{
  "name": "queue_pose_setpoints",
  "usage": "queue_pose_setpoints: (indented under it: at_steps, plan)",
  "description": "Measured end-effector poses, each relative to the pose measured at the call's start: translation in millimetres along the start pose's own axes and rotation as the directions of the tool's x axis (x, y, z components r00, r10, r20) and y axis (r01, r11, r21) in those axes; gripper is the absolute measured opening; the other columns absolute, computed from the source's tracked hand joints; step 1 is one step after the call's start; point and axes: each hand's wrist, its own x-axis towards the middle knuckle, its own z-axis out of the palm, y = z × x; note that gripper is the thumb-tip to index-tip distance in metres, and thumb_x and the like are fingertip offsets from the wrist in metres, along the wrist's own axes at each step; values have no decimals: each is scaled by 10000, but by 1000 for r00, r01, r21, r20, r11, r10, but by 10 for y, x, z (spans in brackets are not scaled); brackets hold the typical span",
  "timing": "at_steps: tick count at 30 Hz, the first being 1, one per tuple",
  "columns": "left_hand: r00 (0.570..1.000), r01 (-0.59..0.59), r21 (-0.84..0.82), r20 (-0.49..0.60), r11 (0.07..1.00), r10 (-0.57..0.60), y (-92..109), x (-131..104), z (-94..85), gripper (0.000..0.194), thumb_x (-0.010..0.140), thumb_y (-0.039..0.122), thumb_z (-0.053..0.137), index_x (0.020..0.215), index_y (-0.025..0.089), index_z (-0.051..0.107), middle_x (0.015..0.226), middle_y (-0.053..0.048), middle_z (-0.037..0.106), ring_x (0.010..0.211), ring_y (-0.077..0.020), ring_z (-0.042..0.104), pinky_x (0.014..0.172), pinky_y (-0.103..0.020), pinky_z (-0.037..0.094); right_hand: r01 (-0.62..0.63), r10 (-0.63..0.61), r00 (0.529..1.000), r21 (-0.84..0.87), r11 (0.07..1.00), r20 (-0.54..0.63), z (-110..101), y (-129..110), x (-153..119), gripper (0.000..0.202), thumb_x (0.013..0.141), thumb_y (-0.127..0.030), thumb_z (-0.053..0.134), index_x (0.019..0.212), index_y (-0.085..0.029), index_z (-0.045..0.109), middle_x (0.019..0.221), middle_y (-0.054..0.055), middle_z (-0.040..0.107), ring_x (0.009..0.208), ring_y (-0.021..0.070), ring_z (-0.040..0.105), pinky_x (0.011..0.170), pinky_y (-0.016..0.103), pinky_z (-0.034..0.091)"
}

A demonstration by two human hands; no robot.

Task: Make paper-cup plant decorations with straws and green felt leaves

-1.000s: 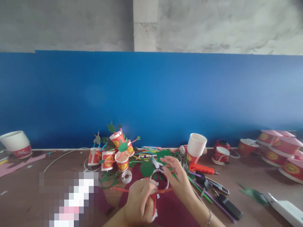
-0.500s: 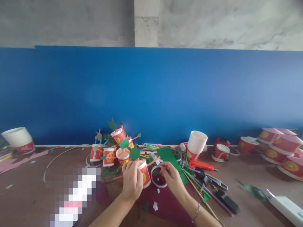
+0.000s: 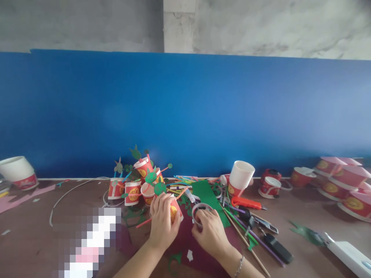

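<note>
My left hand (image 3: 164,218) is wrapped round a red paper cup (image 3: 176,210) with a yellow emblem, which is tilted. An orange straw (image 3: 182,193) sticks out from the cup, and a green paper circle (image 3: 159,188) shows just above my fingers. To the right, my right hand (image 3: 210,229) grips a pale ring-shaped roll of tape (image 3: 193,212), its fingers curled over the near side and partly hiding it. Beneath both hands lies dark red paper (image 3: 208,262), with a small white paper scrap (image 3: 189,255) on it.
Several decorated cups (image 3: 132,193) stand behind my left hand. Straws (image 3: 185,180) and green paper (image 3: 207,193) lie behind the roll. Rightward are a white cup (image 3: 242,173), an orange utility knife (image 3: 246,202), a black key fob (image 3: 278,247), a glue gun (image 3: 348,253) and stacked red cups (image 3: 352,200).
My right hand has closed on the tape roll, which has shifted up and to the right and tilted. My left hand with the cup has turned slightly and moved a little left.
</note>
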Motion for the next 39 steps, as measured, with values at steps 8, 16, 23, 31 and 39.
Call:
queue_pose_setpoints:
  at_steps: [8, 16, 23, 31, 39]
  plan:
    - [983, -186, -93, -19, 978, 185, 88, -29, -118, 327, 745, 50, 449, 983, 226, 587, 1206, -80, 529, 1219, -272, 391, 1013, -508, 288, 40, -50, 993, 98, 994, 105, 15, -72, -35, 127, 630, -89, 470, 607, -213, 452, 567, -13, 537, 573, 153, 499, 656, 260, 370]
    - [948, -287, -340, 31, 896, 316, 176, -20, -188, 188, 755, 57, 432, 841, 178, 546, 764, -49, 593, 779, -194, 526, 755, -394, 444, -133, 175, 983, 439, 889, -55, 38, 132, 6, 163, 847, -290, 498, 697, -225, 497, 528, -42, 476, 493, 130, 439, 536, 233, 304]
    - [919, -337, -314, 95, 888, 383, 183, -101, 2, 176, 830, 73, 463, 943, 155, 571, 708, -39, 614, 700, -166, 518, 663, -299, 441, -75, 188, 961, 465, 882, -201, 106, 174, -25, 138, 900, -273, 404, 943, -217, 522, 727, 18, 580, 667, 173, 524, 683, 287, 405]
    - [900, -347, -330, 146, 878, 410, 391, -44, 32, 122, 848, 183, 510, 735, 179, 557, 635, -9, 568, 664, -157, 530, 684, -314, 433, 22, 70, 974, 395, 918, -217, 130, 199, -26, 149, 919, -240, 376, 973, -212, 512, 796, 39, 609, 730, 187, 545, 703, 317, 438]
    - [997, 80, -474, 46, 877, -65, 426, -118, 264, 472, 885, 168, 404, 1348, 186, 312, 1196, -140, 500, 1065, -227, 522, 882, -390, 460, 19, 46, 990, 440, 898, -136, 73, 204, -43, 138, 909, -217, 390, 922, -216, 527, 815, 40, 605, 746, 188, 537, 682, 304, 433]
